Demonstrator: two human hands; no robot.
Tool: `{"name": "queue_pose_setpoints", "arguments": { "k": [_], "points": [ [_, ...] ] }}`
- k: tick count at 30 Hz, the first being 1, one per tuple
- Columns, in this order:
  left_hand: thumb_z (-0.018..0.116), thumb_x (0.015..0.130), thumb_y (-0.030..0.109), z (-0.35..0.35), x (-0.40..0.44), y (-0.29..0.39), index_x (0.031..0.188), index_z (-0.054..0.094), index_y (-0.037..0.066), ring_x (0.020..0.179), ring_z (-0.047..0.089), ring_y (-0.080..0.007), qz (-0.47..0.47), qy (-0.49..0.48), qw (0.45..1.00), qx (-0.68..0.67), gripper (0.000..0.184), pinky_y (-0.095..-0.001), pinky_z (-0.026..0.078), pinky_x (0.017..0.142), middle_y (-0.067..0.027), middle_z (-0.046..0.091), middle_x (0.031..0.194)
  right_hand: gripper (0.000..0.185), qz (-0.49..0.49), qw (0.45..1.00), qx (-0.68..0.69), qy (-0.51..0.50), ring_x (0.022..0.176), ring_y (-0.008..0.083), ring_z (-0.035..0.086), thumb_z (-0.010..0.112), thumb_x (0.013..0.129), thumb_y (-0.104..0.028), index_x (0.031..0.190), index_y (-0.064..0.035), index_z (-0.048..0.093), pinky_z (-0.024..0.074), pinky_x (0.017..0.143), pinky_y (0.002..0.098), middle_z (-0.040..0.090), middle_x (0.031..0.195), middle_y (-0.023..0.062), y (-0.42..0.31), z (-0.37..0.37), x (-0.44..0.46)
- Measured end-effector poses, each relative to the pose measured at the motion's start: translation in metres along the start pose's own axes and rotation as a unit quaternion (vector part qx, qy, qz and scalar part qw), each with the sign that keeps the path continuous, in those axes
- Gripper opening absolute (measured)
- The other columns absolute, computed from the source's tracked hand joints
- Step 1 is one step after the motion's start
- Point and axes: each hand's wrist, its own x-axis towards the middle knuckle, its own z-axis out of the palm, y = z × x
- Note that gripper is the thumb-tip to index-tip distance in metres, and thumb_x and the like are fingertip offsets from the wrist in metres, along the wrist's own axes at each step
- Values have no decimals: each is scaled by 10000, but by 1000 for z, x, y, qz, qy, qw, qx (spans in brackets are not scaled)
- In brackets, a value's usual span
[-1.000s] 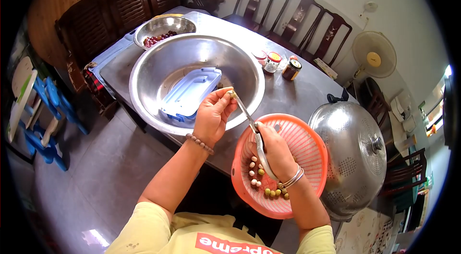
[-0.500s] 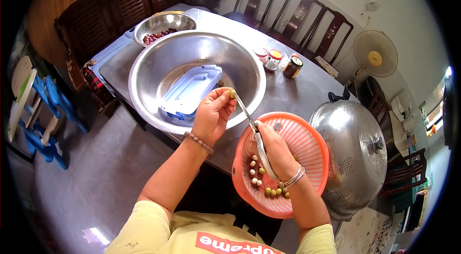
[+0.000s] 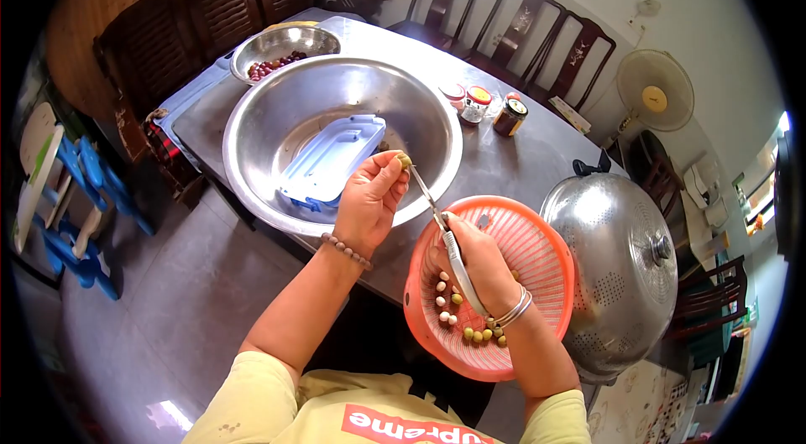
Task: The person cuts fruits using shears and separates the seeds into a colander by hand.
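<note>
Left hand (image 3: 370, 197) pinches one green seed (image 3: 404, 161) by the near-right rim of the large basin (image 3: 260, 138). Right hand (image 3: 483, 263) grips a metal tool (image 3: 456, 254), tip at the seed. Basket (image 3: 557, 247), right of the basin and nearer the person, contains pale seeds (image 3: 441, 301) and green ones. Blue tray (image 3: 336, 159): inside the basin.

Passable across the bare tabletop (image 3: 525, 165) between the glass jars (image 3: 476, 107) and the orange plastic colander (image 3: 544, 276). Hemmed in on the left by the wide steel basin (image 3: 260, 133), on the right by the domed perforated steamer (image 3: 600, 263). Blocked over the colander's middle by the right hand (image 3: 483, 263); open above its far right.
</note>
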Motion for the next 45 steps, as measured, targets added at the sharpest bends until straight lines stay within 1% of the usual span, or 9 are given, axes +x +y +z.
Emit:
{"name": "queue_pose_setpoints", "arguments": {
  "k": [1, 4, 11, 16, 22, 26, 32, 44, 45],
  "points": [
    [571, 857, 26, 0, 0, 0, 942, 567, 9, 724, 558, -113, 6, -11, 1000, 5, 87, -212, 469, 640, -62, 604, 853, 219, -42, 998, -53, 10, 697, 358, 552, 540, 800, -83, 979, 30, 482, 458, 626, 400, 531, 807, 199, 4, 1, 0],
    [595, 840, 22, -2, 1, -1, 918, 563, 30, 726, 558, -108, 16, -8, 1000, 17, 84, -211, 469, 639, -49, 603, 848, 328, -46, 994, -97, 19, 796, 405, 550, 549, 803, -101, 1096, 23, 469, 462, 684, 435, 542, 891, 224, 7, 3, -1],
    [584, 852, 35, -2, 1, 1, 902, 563, 42, 734, 569, -111, 1, -21, 1000, -7, 55, -205, 478, 644, -45, 603, 844, 382, -47, 991, -122, 35, 830, 405, 556, 549, 809, -107, 1153, 17, 441, 472, 700, 432, 527, 956, 231, -1, 0, -4],
    [568, 859, 31, -1, 0, 2, 973, 588, 23, 795, 604, -131, -12, -14, 1000, -7, 116, -226, 513, 730, -67, 624, 915, 400, -51, 990, -121, 41, 830, 404, 559, 550, 807, -95, 1170, 23, 431, 474, 709, 426, 518, 981, 229, 3, -1, -3],
    [568, 856, 27, 4, -2, -1, 1009, 592, 11, 796, 603, -132, 14, -1, 999, 43, 155, -228, 515, 728, -58, 624, 915, 417, -34, 986, -148, 66, 860, 384, 542, 554, 767, -17, 1169, 29, 449, 459, 751, 392, 517, 979, 228, 4, 2, -5],
    [583, 847, 29, -2, -1, -3, 1008, 596, 10, 782, 601, -126, 29, -11, 999, 43, 162, -223, 513, 713, -52, 623, 898, 390, -66, 981, -168, 70, 852, 394, 562, 511, 797, -23, 1179, 25, 445, 473, 718, 424, 517, 985, 228, 0, 2, -5],
    [585, 847, 22, -1, -2, -3, 1006, 605, 18, 759, 592, -116, 28, -24, 999, 34, 160, -216, 504, 675, -46, 616, 888, 374, -60, 985, -152, 62, 857, 397, 559, 496, 800, -4, 1171, 19, 450, 471, 729, 426, 525, 965, 224, 1, 0, -5],
    [539, 867, 8, -3, -2, -5, 1051, 593, -3, 789, 599, -133, 52, -21, 998, 41, 192, -224, 509, 738, -86, 624, 947, 339, -4, 999, -34, -3, 854, 405, 521, 526, 788, -23, 1118, 37, 473, 446, 749, 406, 527, 894, 238, 6, -3, -3],
    [539, 868, 8, -3, -2, -5, 1052, 593, -4, 792, 597, -133, 53, -22, 997, 42, 192, -223, 508, 742, -89, 624, 951, 330, 0, 1000, -3, -15, 781, 353, 536, 534, 794, -32, 1114, 27, 479, 453, 692, 374, 532, 849, 203, 12, -1, -2]
  ]
}}
